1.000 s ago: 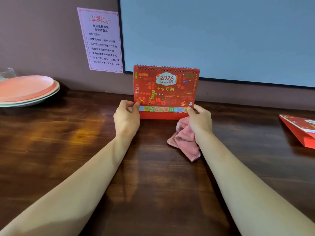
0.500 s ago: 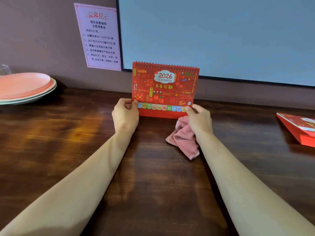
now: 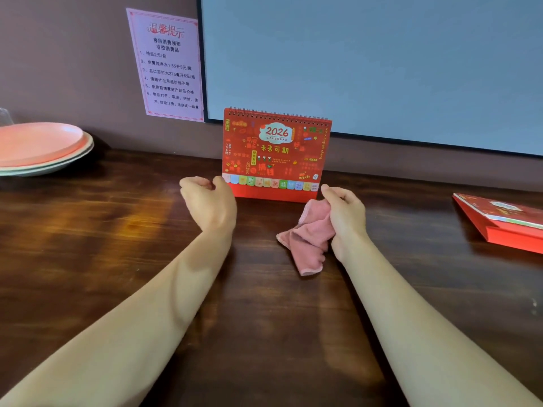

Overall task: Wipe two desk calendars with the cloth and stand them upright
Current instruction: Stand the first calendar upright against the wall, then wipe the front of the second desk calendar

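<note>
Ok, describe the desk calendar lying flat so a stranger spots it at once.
Take the dark wooden desk below the large pale wall panel and follow it to the right. A red desk calendar lies there, cut off by the picture's edge. Unlike the upright red 2026 calendar in the middle, it lies flat.

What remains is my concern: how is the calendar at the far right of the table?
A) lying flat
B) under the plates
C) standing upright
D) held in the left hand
A: the right calendar lies flat on the table, not propped up.
</note>
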A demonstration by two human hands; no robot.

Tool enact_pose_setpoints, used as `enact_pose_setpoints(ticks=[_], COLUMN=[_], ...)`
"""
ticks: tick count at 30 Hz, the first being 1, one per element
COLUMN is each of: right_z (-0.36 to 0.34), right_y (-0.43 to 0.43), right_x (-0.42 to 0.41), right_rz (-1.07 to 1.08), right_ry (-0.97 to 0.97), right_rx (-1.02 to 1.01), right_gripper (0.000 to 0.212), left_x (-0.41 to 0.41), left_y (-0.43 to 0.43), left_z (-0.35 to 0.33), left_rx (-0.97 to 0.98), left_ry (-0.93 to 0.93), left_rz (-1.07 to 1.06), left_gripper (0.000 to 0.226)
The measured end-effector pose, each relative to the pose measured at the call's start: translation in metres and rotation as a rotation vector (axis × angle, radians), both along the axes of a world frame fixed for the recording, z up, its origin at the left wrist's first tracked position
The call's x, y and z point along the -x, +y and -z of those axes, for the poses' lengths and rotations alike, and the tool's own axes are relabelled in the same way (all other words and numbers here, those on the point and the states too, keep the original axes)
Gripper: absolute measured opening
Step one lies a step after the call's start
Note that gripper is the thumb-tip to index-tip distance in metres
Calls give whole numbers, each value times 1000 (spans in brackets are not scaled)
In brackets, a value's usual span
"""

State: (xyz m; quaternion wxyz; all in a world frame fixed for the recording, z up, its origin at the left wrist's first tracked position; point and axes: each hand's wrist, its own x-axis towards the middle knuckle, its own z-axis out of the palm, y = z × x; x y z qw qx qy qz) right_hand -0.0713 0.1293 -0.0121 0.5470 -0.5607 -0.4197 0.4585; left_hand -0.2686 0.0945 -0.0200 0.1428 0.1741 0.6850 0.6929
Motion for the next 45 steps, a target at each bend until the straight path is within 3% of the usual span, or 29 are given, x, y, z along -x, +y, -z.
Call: enact_pose_setpoints(ticks=[3, 9, 12, 19, 26, 30, 35, 39, 45], right_z=[-15, -34, -38, -45, -29, -32, -29, -33, -41], right_y=[-25, -46, -37, 5, 8, -3, -16, -21, -15], right_x=[-12, -60, -95, -154, -202, -226, -251, -267, -288], right_rz=[-56, -90, -65, -113, -302, -371, -240, -186, -1], right_ry=[130, 210, 238, 235, 14, 31, 102, 157, -26], right_rx=[36, -54, -59, -104, -139, -113, -99, -80, -137], right_gripper=[9, 17, 23, 37, 58, 41, 35, 22, 15], left_x=[-41, -136, -169, -206, -251, -276, -298, -316, -347], left_y=[-7, -26, -24, 26, 54, 54, 52, 49, 60], left_z=[-9, -40, -43, -35, -49, -55, -60, -56, -46], left_rx=[-19, 8, 3, -174, -215, -211, -183, -196, -105], left_ry=[-22, 212, 217, 104, -70, -97, -30, 50, 101], left_rz=[236, 1006, 1190, 1007, 898, 972, 985, 964, 816], left_gripper=[12, 44, 50, 17, 25, 35, 49, 41, 14])
